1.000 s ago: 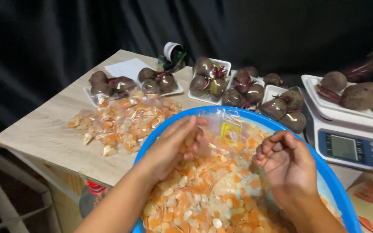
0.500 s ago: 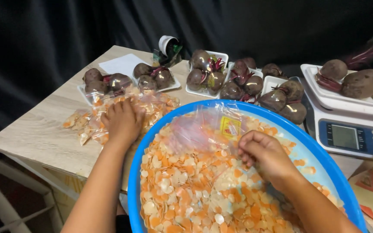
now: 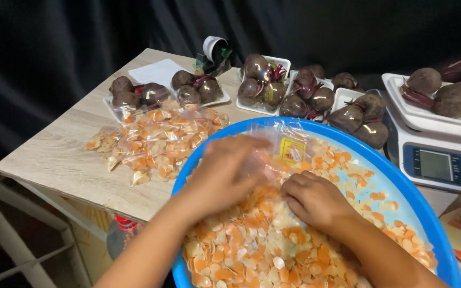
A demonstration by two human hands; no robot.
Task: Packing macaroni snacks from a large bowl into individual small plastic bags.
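Observation:
A big blue basin (image 3: 401, 181) in front of me holds a heap of orange and pale chips (image 3: 262, 245). A clear plastic bag (image 3: 286, 146) with a yellow label lies on the chips at the basin's far side. My left hand (image 3: 228, 170) lies flat on the near part of that bag, fingers spread and blurred. My right hand (image 3: 310, 200) is curled into the chips just right of it; whether it holds any is hidden.
Filled clear bags of chips (image 3: 156, 138) lie on the wooden table (image 3: 60, 154) to the left. Wrapped white trays of beetroots (image 3: 265, 85) line the back. A white scale (image 3: 438, 160) at right carries loose beetroots (image 3: 449, 93). A dark curtain hangs behind.
My left hand went out to the filled bags on the table and has come back onto the bag in the basin. My right hand stayed low in the chips.

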